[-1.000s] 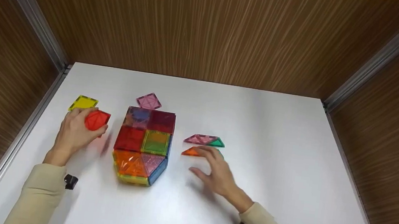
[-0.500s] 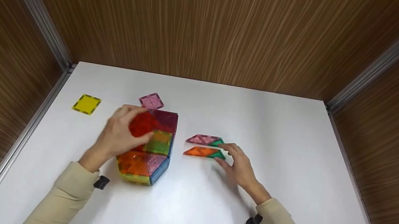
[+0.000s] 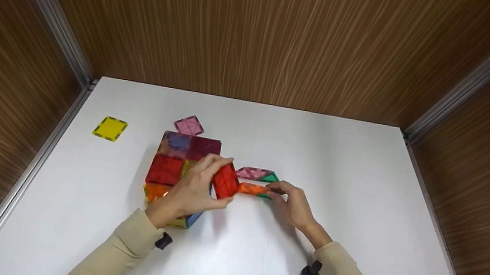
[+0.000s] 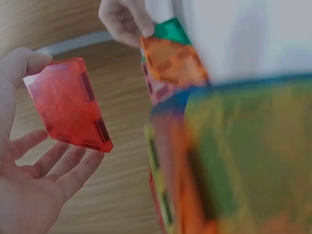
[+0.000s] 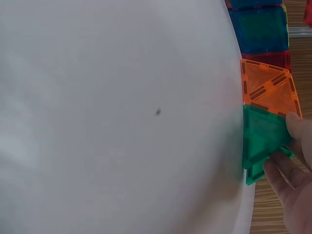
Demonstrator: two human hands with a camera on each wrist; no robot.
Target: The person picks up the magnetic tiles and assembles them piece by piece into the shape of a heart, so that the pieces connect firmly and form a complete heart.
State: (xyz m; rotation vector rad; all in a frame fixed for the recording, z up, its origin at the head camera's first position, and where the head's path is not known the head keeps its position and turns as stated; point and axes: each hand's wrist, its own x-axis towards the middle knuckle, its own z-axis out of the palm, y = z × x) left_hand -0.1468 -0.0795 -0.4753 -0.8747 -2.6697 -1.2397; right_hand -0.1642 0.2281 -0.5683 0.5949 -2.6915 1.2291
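Note:
My left hand (image 3: 194,189) holds a red translucent magnetic tile (image 3: 225,182) between thumb and fingers, just right of the box built of coloured magnetic tiles (image 3: 167,170). In the left wrist view, the red tile (image 4: 68,105) shows dark magnet strips along its edges. My right hand (image 3: 295,204) pinches the green end of a strip of orange and green triangle tiles (image 3: 251,189). The red tile's lower right side is close to the strip's orange end; whether they touch is hard to tell. Behind it lies a pink and green strip (image 3: 251,173).
A yellow square tile (image 3: 110,129) lies at the far left of the white table (image 3: 343,177). A pink tile (image 3: 189,125) lies against the box's back edge. Wood-grained panels (image 3: 257,36) stand behind and at both sides.
My left hand has carried the red tile rightward from the table's left, over the box, to the orange strip. My right hand has shifted right and now pinches the strip's green end.

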